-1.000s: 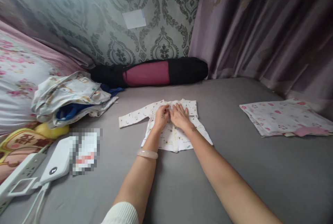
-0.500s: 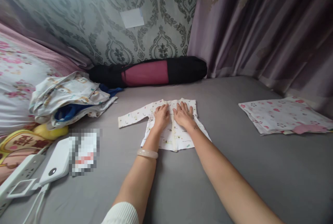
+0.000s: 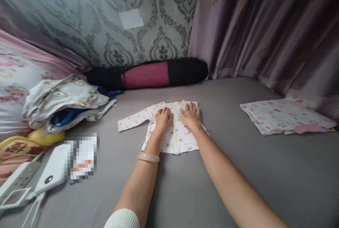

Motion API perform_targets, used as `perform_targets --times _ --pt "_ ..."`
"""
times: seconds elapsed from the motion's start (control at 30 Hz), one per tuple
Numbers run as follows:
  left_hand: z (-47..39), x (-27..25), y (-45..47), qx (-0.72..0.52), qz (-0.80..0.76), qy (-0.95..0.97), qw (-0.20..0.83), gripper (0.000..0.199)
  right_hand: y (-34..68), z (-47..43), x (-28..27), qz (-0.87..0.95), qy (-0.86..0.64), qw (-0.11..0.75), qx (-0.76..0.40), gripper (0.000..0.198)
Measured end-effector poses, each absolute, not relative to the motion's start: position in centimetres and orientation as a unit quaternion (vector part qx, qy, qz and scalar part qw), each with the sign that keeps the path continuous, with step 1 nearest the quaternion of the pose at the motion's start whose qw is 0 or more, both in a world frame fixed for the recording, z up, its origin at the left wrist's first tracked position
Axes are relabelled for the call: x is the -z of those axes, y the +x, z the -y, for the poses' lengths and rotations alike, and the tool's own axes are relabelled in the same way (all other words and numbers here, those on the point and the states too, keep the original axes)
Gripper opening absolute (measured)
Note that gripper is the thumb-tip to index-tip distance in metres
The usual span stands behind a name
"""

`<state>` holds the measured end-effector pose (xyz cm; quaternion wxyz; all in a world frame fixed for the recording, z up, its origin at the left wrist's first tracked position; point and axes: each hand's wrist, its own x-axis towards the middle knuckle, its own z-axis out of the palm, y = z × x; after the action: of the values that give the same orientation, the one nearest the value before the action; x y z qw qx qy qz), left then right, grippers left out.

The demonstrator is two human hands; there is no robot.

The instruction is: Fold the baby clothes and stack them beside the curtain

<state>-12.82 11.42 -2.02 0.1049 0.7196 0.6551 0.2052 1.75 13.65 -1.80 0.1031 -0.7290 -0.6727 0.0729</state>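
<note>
A small white baby jacket [image 3: 176, 141] with a tiny print lies front side up on the grey sheet. Its left-hand sleeve stretches out to the side; the other sleeve is not seen spread out on the right. My left hand [image 3: 163, 119] rests palm down on the jacket's chest, left of the front opening, fingers extended. On the opposite side of that opening, my right hand [image 3: 190, 115] lies flat near the shoulder with its fingers spread. Both hands press on the cloth without gripping it.
A heap of printed clothes [image 3: 66, 97] lies at left beside a floral pillow [image 3: 13, 90]. Nearer are a white power bank [image 3: 54, 168] with cables and a power strip [image 3: 19, 177]. A black and red long bag [image 3: 145, 74] lines the wall. Folded printed cloth [image 3: 283, 115] sits at right.
My hands have slid apart over the jacket, the right one moving a little to the right and flattening. The whole view has shifted slightly.
</note>
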Motion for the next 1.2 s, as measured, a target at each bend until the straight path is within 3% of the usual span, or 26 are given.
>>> perform_targets --times 0.33,0.53,0.87,1.2 --pt "-11.3 1.1 -13.7 -0.204 -0.652 0.721 0.114 0.040 2.6 -14.0 2.0 0.659 -0.743 0.109 -0.043 0.067" --pt "-11.6 -0.3 -17.4 -0.281 -0.710 0.630 0.141 0.047 3.5 -14.4 2.1 0.645 -0.755 0.107 -0.042 0.068" --pt "-10.8 -0.7 -21.6 -0.304 -0.793 0.509 0.139 0.046 3.7 -14.5 2.2 0.642 -0.760 0.087 -0.049 0.069" --pt "-10.6 -0.4 -22.8 -0.286 -0.825 0.471 0.127 0.042 -0.7 -12.5 0.5 0.759 -0.635 0.067 -0.128 0.063"
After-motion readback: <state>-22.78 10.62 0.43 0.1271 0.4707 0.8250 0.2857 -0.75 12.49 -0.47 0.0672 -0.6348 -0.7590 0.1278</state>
